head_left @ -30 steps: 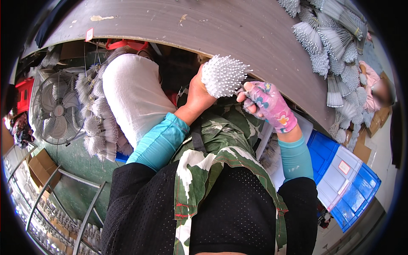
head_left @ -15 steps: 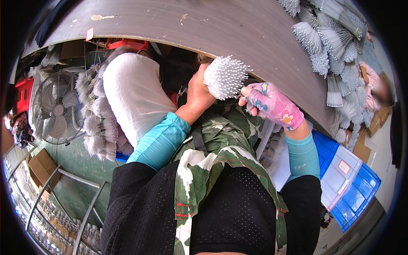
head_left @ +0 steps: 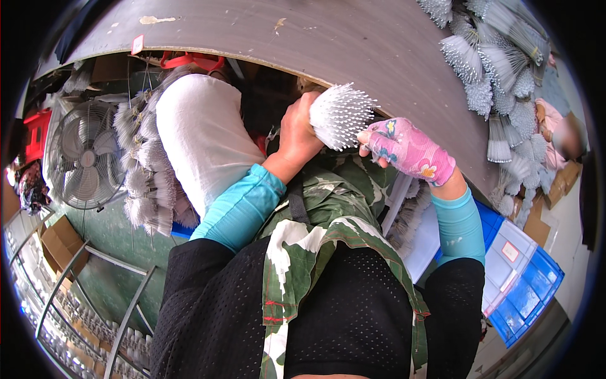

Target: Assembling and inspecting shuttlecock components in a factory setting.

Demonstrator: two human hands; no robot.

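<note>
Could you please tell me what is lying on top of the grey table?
Bundles of thin white sticks lie heaped at the right end of the grey table. Whatever is beneath the heap is covered.

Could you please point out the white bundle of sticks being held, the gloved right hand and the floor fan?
white bundle of sticks (head_left: pixel 341 115), head view, on the fanned-out tips.
right hand (head_left: pixel 410 150), head view, on the back of the pink flowered glove.
floor fan (head_left: pixel 85 155), head view, on the round wire grille.

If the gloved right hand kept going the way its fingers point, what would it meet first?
Most likely the white bundle of thin sticks held in the bare left hand; the right hand points left at it, fingertips nearly touching, though depth is unclear.
</note>
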